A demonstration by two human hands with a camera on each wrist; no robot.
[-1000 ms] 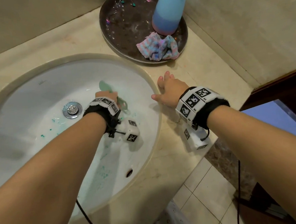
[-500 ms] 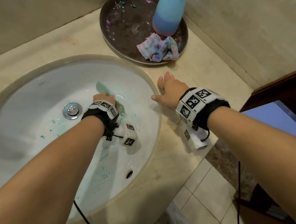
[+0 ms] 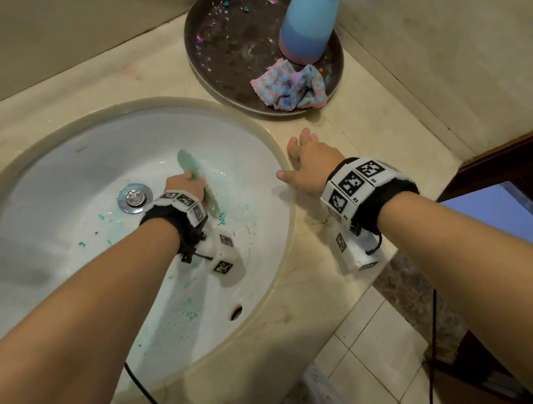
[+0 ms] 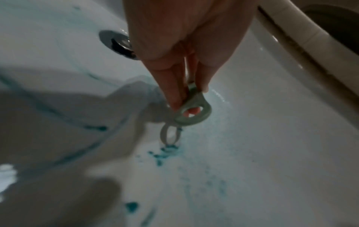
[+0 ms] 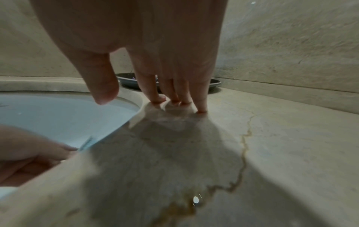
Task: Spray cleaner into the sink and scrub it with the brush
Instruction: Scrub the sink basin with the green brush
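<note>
Now left hand (image 3: 185,185) — brush (image 3: 190,163) seemingly nearer drain (image 3: 134,197).

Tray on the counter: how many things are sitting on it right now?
2, besides small bits of debris. A blue bottle stands at the tray's far right edge, and a crumpled pastel cloth lies at its near edge, just in front of the bottle. The bottle could hide something behind it.

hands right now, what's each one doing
Left hand: closed, holding the brush in the sink.
Right hand: open, fingers resting on the counter.
</note>
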